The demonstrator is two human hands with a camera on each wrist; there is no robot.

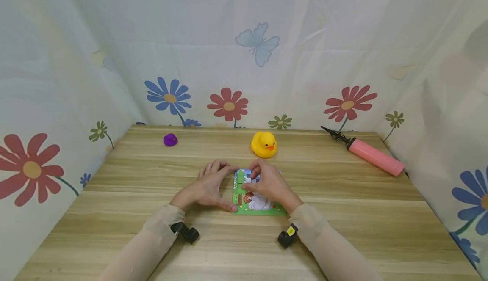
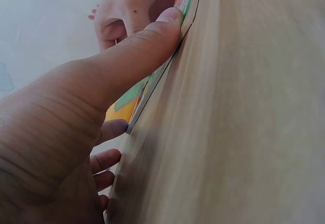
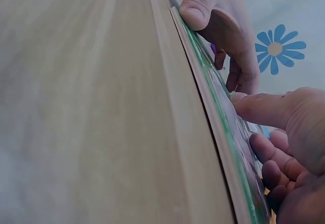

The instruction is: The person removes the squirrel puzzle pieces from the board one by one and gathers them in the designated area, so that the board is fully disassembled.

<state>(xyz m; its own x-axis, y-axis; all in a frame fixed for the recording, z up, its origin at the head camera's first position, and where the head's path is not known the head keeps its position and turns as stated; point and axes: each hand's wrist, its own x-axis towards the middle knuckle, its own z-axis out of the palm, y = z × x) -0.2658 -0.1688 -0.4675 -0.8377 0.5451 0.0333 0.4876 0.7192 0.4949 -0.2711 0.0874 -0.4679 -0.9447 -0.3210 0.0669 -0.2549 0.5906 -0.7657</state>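
Here the green puzzle board (image 1: 259,208) lies flat on the wooden table (image 1: 343,221), and everything else can be placed from it. Far to the board's left and well behind it, a small purple toy (image 1: 170,139) sits near the back edge of the table, well apart from the hands. Just left of the board rests the left hand (image 1: 207,186), fingers fairly straight and spread on the wood, its thumb (image 2: 152,46) laid along the board's left edge and pressing its near left corner; the hand grips nothing. A black wrist mount (image 1: 185,231) shows on that forearm, nearer the person than the board. Directly behind the board stands a yellow rubber duck (image 1: 264,144), close to the fingertips but not touching them. Over the board's middle and right part lies the right hand (image 1: 268,183), which hides much of the picture; its thumb and forefinger seem to pinch a small puzzle piece (image 1: 240,177) at the board's upper left, though the piece is mostly covered. In the right wrist view the right thumb (image 3: 264,107) presses down on the board's face. Far to the board's right, near the back corner, lies a pink hand pump (image 1: 371,155) with a black nozzle
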